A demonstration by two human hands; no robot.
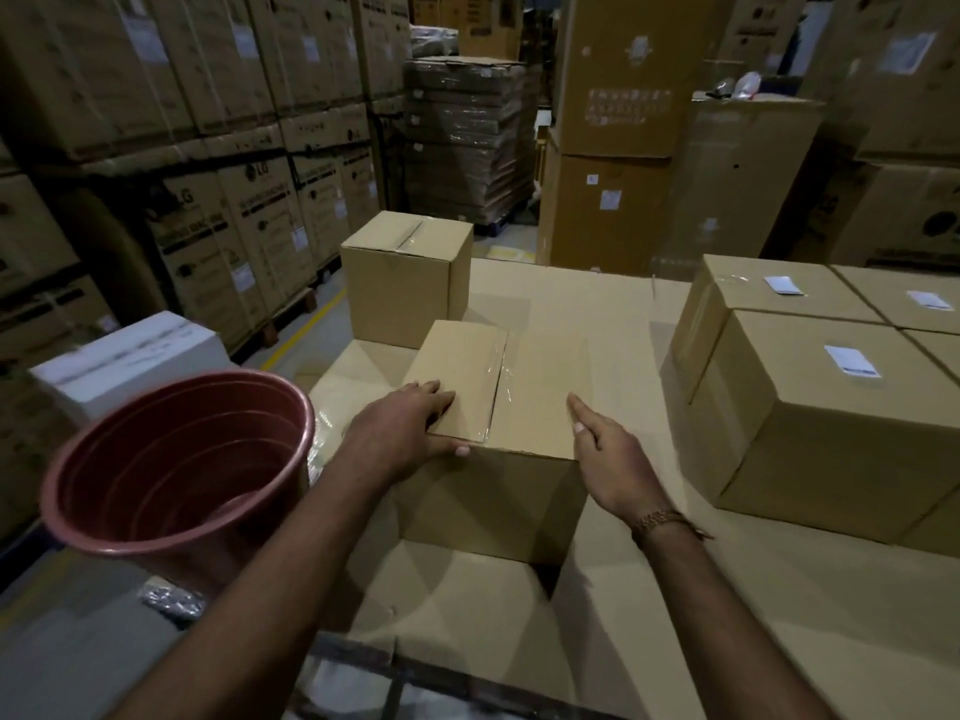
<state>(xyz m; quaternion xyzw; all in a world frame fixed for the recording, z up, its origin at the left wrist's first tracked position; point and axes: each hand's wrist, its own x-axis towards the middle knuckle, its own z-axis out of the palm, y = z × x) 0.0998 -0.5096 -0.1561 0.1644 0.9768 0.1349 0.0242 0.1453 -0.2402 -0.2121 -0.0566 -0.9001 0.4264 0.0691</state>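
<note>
Spanning the foreground, the cardboard-covered desk [675, 615] carries the taped box [530, 402] at its middle. On the lid the left grip [400, 428] lies flat, fingers spread, thumb over the front edge. The right grip [610, 454], straight-fingered, flanks the right edge. Judging by this, a lift is being prepared, and next both must clamp opposite sides.

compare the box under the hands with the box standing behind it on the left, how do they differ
The near box has the left hand flat on its top and the right hand at its right edge; the far box is untouched. The near box looks lower and wider, the far box closer to a cube. Both are plain brown cardboard with clear tape along the top seam.
</note>
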